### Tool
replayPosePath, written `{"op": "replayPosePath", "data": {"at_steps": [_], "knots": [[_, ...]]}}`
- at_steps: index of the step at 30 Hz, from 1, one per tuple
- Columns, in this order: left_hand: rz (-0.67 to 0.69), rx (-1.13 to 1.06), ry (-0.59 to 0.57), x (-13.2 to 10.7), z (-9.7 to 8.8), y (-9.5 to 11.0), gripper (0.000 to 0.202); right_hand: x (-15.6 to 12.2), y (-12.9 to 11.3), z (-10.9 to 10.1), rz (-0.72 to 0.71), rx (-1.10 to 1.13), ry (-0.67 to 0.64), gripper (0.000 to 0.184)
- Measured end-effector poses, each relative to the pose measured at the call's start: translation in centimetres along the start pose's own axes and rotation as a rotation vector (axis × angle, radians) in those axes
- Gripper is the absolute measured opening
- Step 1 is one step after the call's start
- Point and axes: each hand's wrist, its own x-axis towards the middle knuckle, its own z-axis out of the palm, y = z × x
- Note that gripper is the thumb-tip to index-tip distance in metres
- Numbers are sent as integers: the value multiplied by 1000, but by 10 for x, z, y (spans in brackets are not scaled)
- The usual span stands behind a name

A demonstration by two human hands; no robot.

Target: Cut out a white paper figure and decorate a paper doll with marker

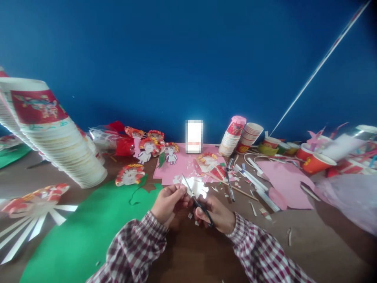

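- White paper [198, 186], cut into a lobed shape, shows in the head view between the two hands, held above the brown table [200, 255].
- I see the left hand [169, 201] pinching its near edge between thumb and fingers.
- The right hand [218, 215] is curled round the black handles of the scissors [208, 215], thumb bent over them. The blades slant up across the paper; I cannot tell how far apart they are.
- At left I have a leaning cup stack [73, 147], its red label [38, 106] printed with a colourful figure. The green marks below it are too blurred for me to read.
- Beyond the hands, paper scraps [191, 167] litter a pink sheet [166, 172]; a figure cut-out [171, 155] lies near its left side.
- Behind, the bright panel [194, 133] is pixelated, so I can't make out any writing.
- Right of that, a smaller stack [228, 141] carries a red printed band, unreadable from here.
- Farther right, an orange cup [319, 163] bears a yellow mark I cannot decipher.
- Green paper [97, 228] lies beneath the left forearm.
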Motion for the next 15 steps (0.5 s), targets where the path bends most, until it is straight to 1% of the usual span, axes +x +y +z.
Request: {"op": "replayPosePath", "data": {"at_steps": [5,8,15], "knots": [[18,-21,42,1,0,-2,31,0,-2,1,-7,9,20,48],[24,10,72,2,-1,-4,32,0,-3,1,-5,6,45,46],[35,74,50,2,-3,-4,29,-1,7,-4,2,-48,46,42]]}}
